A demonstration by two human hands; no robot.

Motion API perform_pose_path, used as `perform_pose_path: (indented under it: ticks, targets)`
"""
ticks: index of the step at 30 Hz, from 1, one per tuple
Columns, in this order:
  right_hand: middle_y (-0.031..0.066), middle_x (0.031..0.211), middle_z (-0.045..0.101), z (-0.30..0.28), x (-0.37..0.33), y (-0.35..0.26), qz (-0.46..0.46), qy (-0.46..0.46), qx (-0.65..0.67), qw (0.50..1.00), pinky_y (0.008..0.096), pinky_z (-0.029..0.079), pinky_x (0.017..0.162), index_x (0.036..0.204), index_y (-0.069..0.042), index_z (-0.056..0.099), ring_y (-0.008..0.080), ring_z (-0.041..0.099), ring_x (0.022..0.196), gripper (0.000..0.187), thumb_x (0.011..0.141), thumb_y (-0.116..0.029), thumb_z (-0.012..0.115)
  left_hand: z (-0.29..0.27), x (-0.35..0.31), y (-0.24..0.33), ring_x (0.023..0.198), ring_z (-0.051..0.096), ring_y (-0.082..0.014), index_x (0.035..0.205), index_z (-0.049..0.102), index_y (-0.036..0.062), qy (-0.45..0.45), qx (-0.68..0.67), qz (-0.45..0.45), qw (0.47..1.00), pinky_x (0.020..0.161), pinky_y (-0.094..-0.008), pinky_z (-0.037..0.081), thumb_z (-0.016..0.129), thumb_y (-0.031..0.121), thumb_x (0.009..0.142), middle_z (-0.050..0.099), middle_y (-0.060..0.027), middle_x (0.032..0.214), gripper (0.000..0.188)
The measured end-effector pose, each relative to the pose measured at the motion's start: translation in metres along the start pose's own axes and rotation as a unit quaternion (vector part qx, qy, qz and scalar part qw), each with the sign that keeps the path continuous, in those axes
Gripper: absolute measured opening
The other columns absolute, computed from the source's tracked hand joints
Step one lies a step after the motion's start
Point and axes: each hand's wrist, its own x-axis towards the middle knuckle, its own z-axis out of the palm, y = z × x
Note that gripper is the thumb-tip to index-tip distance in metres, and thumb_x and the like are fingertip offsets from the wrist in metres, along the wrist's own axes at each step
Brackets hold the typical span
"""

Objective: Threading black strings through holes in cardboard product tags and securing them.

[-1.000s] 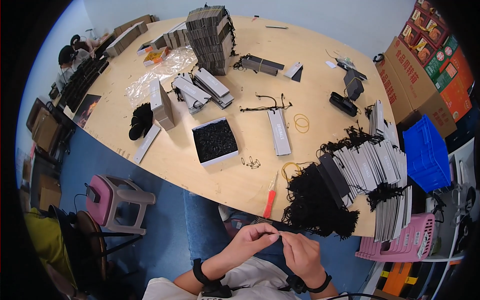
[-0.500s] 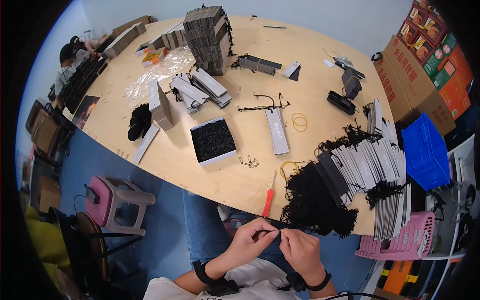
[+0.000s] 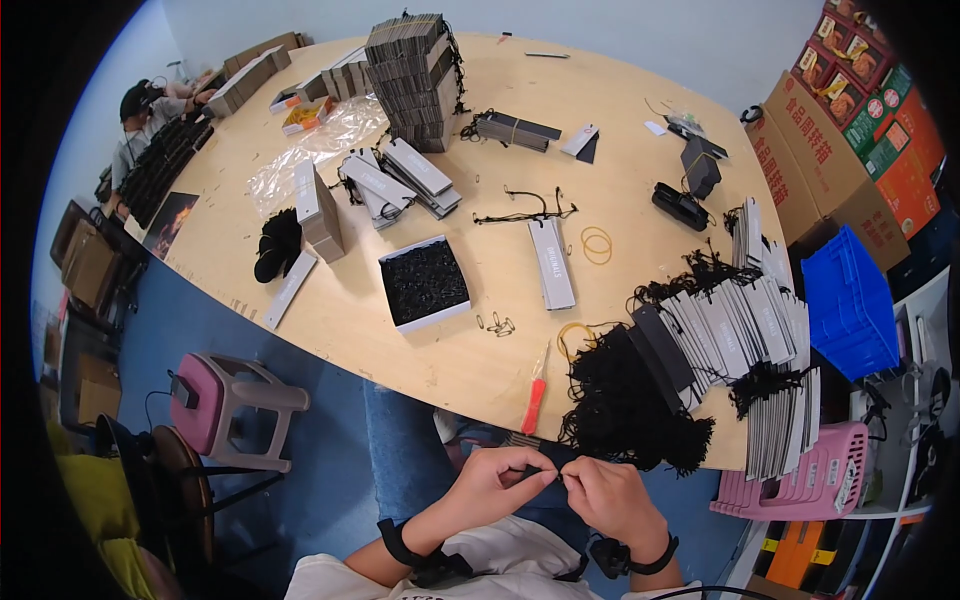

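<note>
Just off the table's near edge, my left hand (image 3: 500, 485) pinches a thin black piece (image 3: 530, 470) that looks like cord. My right hand (image 3: 608, 495) meets it at the fingertips, thumb and finger closed on its end; the fingers cover most of it. Beyond them a red-handled awl-like tool (image 3: 535, 405) lies at the edge. A heap of black cords (image 3: 630, 410) spreads to its right, beside rows of grey tags (image 3: 735, 325). Farther in sit a white box of small black pieces (image 3: 425, 285), several metal pins (image 3: 495, 325) and a tag bundle (image 3: 552, 265).
A tall banded stack of tags (image 3: 410, 90) stands at the back. Rubber bands (image 3: 597, 245) and a black case (image 3: 682, 205) lie on the table (image 3: 360, 345). A blue crate (image 3: 850, 300) and pink basket (image 3: 800, 480) flank the right. A co-worker (image 3: 140, 125) sits far left.
My right hand has shifted slightly right and down, its wrist turning outward. My left hand stays nearly in place. At the far left, the co-worker's arms have moved.
</note>
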Motion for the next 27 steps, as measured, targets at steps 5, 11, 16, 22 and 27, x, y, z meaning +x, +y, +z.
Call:
perform_pose_path:
  ticks: [5, 11, 16, 22, 27]
  targets:
    - [0.0098, 0.070, 0.062, -0.004, -0.006, 0.016, 0.055, -0.085, 0.174, 0.979, 0.0312, 0.049, 0.056, 0.092, -0.002, 0.056, 0.0214, 0.064, 0.062, 0.005, 0.091, -0.006, 0.058, -0.006, 0.000, 0.000, 0.054, 0.033, -0.0007, 0.099, 0.070, 0.0030, -0.062, 0.027, -0.003, 0.998, 0.047, -0.0217, 0.026, 0.068, 0.007, 0.090, 0.060, 0.0027, 0.070, 0.010]
    - [0.0080, 0.067, 0.060, -0.010, -0.004, 0.013, 0.110, -0.112, 0.277, 0.948, 0.0270, 0.046, 0.056, 0.095, 0.000, 0.058, 0.0135, 0.058, 0.060, 0.009, 0.095, -0.009, 0.054, -0.005, 0.000, 0.008, 0.054, 0.034, -0.0020, 0.100, 0.070, 0.0040, -0.055, 0.059, 0.049, 0.996, 0.047, -0.0222, 0.027, 0.069, 0.008, 0.089, 0.060, 0.0024, 0.070, 0.012]
    - [0.0065, 0.064, 0.059, -0.008, -0.003, 0.009, 0.070, -0.073, 0.194, 0.976, 0.0264, 0.044, 0.052, 0.092, -0.001, 0.061, 0.0122, 0.056, 0.055, 0.006, 0.089, -0.005, 0.064, -0.004, 0.001, 0.009, 0.054, 0.034, -0.0033, 0.097, 0.070, 0.0040, -0.042, 0.078, 0.035, 0.995, 0.048, -0.0232, 0.027, 0.070, 0.010, 0.088, 0.059, 0.0014, 0.070, 0.011]
    - [0.0073, 0.063, 0.060, -0.005, -0.002, 0.007, 0.022, -0.030, 0.106, 0.994, 0.0291, 0.044, 0.048, 0.089, -0.003, 0.061, 0.0180, 0.059, 0.051, 0.011, 0.081, -0.002, 0.068, -0.001, 0.001, 0.003, 0.053, 0.033, -0.0034, 0.095, 0.069, 0.0040, -0.026, 0.056, 0.017, 0.998, 0.047, -0.0240, 0.026, 0.069, 0.011, 0.089, 0.052, 0.0021, 0.063, 0.010]
    - [0.0083, 0.064, 0.061, -0.003, -0.004, 0.007, 0.000, 0.015, 0.041, 0.999, 0.0297, 0.046, 0.049, 0.091, -0.003, 0.061, 0.0208, 0.060, 0.051, 0.012, 0.081, -0.002, 0.068, -0.002, 0.002, -0.003, 0.054, 0.033, -0.0026, 0.095, 0.069, 0.0038, -0.034, 0.050, 0.007, 0.998, 0.048, -0.0240, 0.026, 0.069, 0.011, 0.089, 0.049, 0.0034, 0.062, 0.010]
